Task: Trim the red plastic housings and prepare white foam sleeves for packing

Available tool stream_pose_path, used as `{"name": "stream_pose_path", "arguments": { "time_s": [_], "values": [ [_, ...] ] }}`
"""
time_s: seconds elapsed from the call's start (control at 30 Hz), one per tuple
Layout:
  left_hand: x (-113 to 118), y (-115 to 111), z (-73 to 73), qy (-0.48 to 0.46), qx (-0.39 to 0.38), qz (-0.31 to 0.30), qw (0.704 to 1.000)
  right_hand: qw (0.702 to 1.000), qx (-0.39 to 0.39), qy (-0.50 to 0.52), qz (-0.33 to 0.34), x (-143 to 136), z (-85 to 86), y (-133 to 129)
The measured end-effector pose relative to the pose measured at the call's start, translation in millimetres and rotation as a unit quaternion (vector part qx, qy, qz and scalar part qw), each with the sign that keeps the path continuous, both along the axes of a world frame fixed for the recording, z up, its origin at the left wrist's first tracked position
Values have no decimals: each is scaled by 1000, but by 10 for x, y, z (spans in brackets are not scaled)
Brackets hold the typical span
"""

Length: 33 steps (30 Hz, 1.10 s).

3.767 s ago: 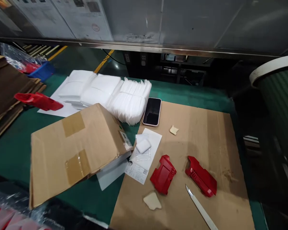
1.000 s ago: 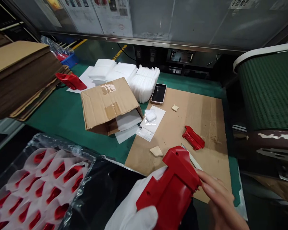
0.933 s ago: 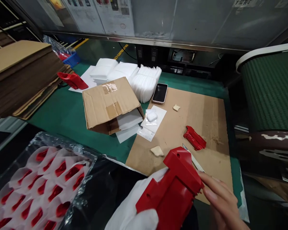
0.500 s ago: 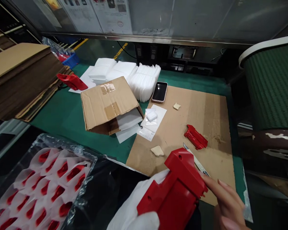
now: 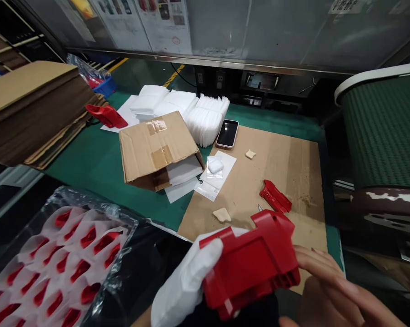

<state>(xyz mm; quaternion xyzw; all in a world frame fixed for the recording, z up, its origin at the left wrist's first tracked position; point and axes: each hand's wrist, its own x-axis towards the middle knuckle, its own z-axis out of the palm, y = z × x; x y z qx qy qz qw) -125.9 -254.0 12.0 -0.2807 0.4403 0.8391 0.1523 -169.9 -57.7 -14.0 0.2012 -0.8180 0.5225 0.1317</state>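
Note:
My left hand (image 5: 184, 284), in a white glove, grips a red plastic housing part (image 5: 251, 263) low in the view, over the near edge of the cardboard sheet (image 5: 287, 163). My bare right hand (image 5: 331, 286) touches the part's right end with its fingers spread. A second red part (image 5: 275, 196) lies on the cardboard just beyond. The tip of a knife blade (image 5: 259, 208) shows behind the held part; the rest is hidden.
At lower left, a plastic-lined bin (image 5: 51, 259) holds several red parts in white wraps. An open carton (image 5: 157, 150), white foam bags (image 5: 191, 111), a phone (image 5: 227, 134), another red part (image 5: 106, 116) and stacked cardboard (image 5: 31, 113) sit on the green table. A green conveyor (image 5: 385, 131) stands right.
The red part has been turned in my hands from tilted upright to lying nearly level. My gloved thumb now wraps its left end. The view shifted slightly.

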Motion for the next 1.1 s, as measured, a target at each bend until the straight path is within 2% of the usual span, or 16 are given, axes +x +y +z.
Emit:
{"name": "stream_pose_path", "arguments": {
  "time_s": [0.1,0.27,0.33,0.47,0.63,0.73,0.9,1.0,1.1],
  "values": [
    [-142,4,22,-2,21,18,1000,999,-37,20,-14,-28,89,-88],
    [-382,-10,-48,5,54,-20,998,992,-53,17,-110,-16,134,-259],
    [-525,-1,-51,11,63,-23,998,989,-66,4,-129,-28,142,-269],
    [-824,35,-27,68,81,-17,994,987,-92,25,-130,-112,166,-231],
    [-1084,49,-32,83,73,-7,994,989,-80,42,-121,-309,175,-200],
    [-1192,53,-18,103,43,15,994,988,-73,35,-135,-423,156,-199],
    [-1323,79,16,130,20,5,991,986,-81,23,-143,-551,137,-222],
    [-1398,86,-5,128,8,22,991,985,-93,24,-144,-578,123,-218],
    [-1494,55,-38,135,-2,42,990,984,-81,14,-156,-563,22,-153]
  ]
}}
